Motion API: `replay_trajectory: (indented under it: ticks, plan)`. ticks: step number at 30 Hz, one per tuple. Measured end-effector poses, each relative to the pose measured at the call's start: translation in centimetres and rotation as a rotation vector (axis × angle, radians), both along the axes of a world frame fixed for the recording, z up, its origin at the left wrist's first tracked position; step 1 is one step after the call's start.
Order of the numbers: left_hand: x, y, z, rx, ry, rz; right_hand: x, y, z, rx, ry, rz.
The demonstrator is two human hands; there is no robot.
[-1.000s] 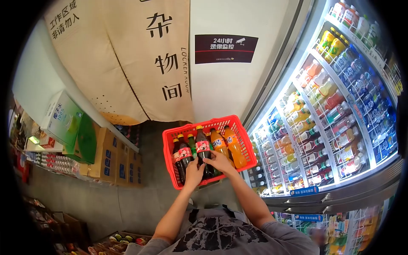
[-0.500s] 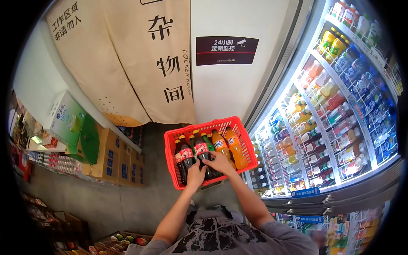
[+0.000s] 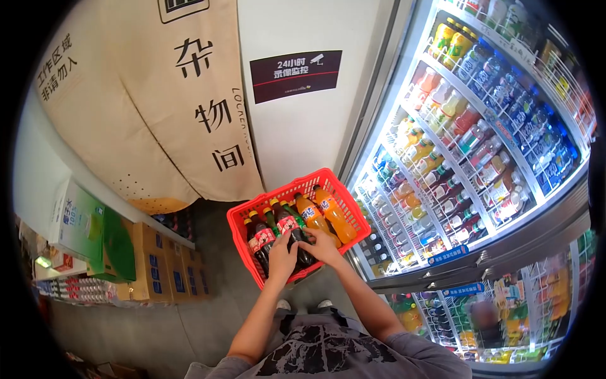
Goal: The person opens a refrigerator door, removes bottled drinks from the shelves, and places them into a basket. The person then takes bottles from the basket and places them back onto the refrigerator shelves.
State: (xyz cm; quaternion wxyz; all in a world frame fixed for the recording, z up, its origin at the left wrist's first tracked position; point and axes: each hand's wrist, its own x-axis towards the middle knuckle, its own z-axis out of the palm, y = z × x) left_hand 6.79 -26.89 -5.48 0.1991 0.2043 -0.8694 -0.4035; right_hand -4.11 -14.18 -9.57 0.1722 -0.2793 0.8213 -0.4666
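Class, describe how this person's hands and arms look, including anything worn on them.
The left hand and right hand are bare: no gloves show, nor any watch or bracelet at the wrists. The forearms are uncovered, slim and tapering to the wrists. Short grey sleeves cover the upper arms.

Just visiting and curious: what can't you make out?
In the head view:
- Floor of red plastic basket: hidden by dark and orange bottles.
- Palms of left hand and right hand: turned away.
- Green bottle's base: behind dark, red-labelled bottle.
- Dark wall sign's bottom line: too small.
- Beige cloth curtain's top: cut off by upper edge.
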Motion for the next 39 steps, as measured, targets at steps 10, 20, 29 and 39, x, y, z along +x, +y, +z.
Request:
replay_trajectory:
  ticks: [10,20,29,39]
  plan:
    - [-3.3,1.8,1.0,0.096,0.166,-0.233,3.0,5.2,3.3,-0.387,-0.046,-0.473]
    - [-4.5,16.1,2.5,0.499,0.224,-0.750,9.7,21.0,7.0,-0.650,0.154,-0.974]
    - [-2.8,28.1,4.2,0.604,0.085,-1.071,13.7,35.3,10.1,-0.519,0.507,-1.432]
    - [-2.8,36.1,3.6,0.746,0.077,-1.070,8.8,40.2,11.2,-0.306,0.476,-1.450]
